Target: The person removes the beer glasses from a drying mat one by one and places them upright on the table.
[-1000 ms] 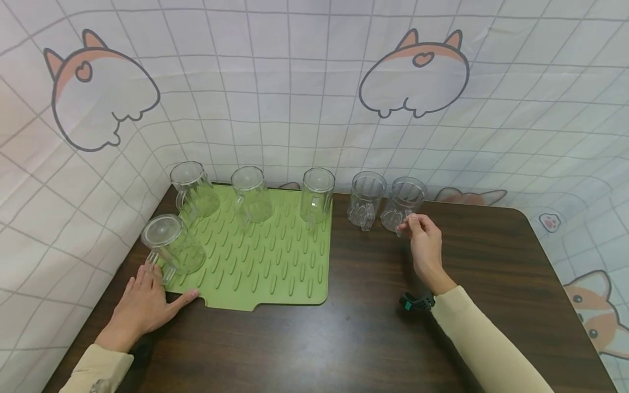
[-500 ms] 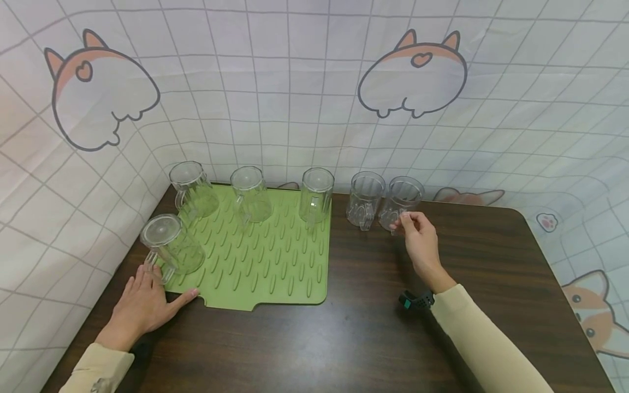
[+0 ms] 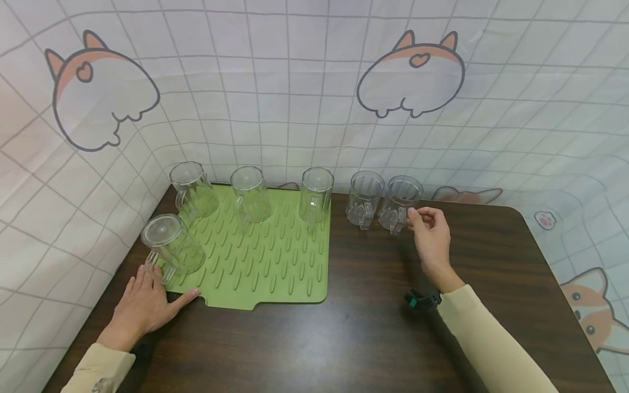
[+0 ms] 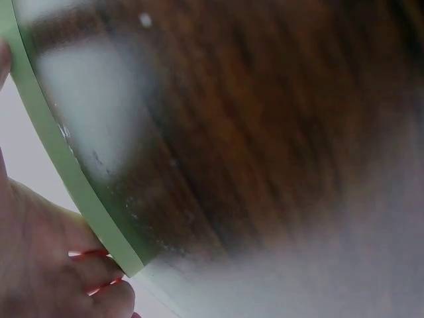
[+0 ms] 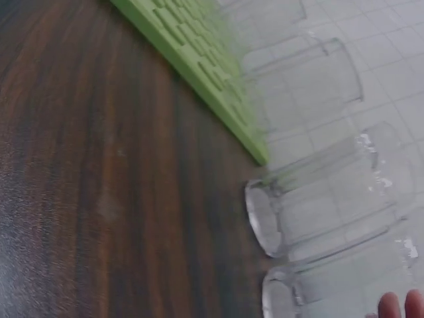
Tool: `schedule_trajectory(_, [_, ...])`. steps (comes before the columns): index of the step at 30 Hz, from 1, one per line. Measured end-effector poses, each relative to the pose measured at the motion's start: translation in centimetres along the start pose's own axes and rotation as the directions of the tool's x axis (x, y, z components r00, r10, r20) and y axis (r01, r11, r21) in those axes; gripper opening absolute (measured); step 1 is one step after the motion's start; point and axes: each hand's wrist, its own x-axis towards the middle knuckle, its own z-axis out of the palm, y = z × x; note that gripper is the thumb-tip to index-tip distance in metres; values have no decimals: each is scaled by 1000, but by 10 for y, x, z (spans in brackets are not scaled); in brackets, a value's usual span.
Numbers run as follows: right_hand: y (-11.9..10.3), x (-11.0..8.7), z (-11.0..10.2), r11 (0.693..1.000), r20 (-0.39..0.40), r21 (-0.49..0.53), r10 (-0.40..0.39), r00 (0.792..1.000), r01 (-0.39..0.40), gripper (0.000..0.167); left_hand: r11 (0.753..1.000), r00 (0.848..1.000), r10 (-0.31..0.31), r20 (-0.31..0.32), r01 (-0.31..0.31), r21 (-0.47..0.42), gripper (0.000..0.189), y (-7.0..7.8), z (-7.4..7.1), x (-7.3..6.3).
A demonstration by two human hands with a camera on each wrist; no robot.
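Note:
My left hand (image 3: 140, 305) rests at the near left corner of a green drying mat (image 3: 282, 273), fingers extended along its side and thumb along the front edge. A clear glass mug (image 3: 179, 254) stands just beyond those fingers. On the right, my right hand (image 3: 433, 237) is beside the handle of the rightmost glass mug (image 3: 400, 194), fingers loosely bent and holding nothing. Its fingertips (image 5: 389, 306) show at the corner of the right wrist view. Another glass mug (image 3: 365, 194) stands close to the left of that one, both upright on the table with handles facing me.
Along the mat's back edge stand three more glass mugs: left (image 3: 201, 199), middle (image 3: 255, 204) and right (image 3: 316, 191). The dark wooden table (image 3: 344, 338) extends in front of and right of the mat. A white grid-patterned cloth (image 3: 275, 82) hangs behind and at both sides.
My right hand has let go of the rightmost mug's handle and moved slightly right of it. The left hand and the mugs on the mat stay where they were.

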Motion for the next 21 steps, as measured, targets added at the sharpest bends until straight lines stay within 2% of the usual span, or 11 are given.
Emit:
schedule_trajectory(8, [-15, -6, -1, 982, -101, 136, -119, 988, 132, 25, 1000, 1000, -4, 6, 4, -9, 129, -4, -1, -1])
schedule_trajectory(11, [-21, -11, 3, 964, -90, 191, -168, 982, 183, 28, 1000, 1000, -5, 1, 5, -13, 129, -5, 0, -1])
schedule_trajectory(14, [-27, -18, 7, 952, -63, 200, -225, 972, 234, 32, 1000, 1000, -2, -1, 2, -12, 129, -6, 2, -1])
schedule_trajectory(21, [-35, -34, 25, 918, -6, 239, -325, 946, 317, 23, 1000, 1000, 12, 1, -12, -14, 129, -3, 4, 2])
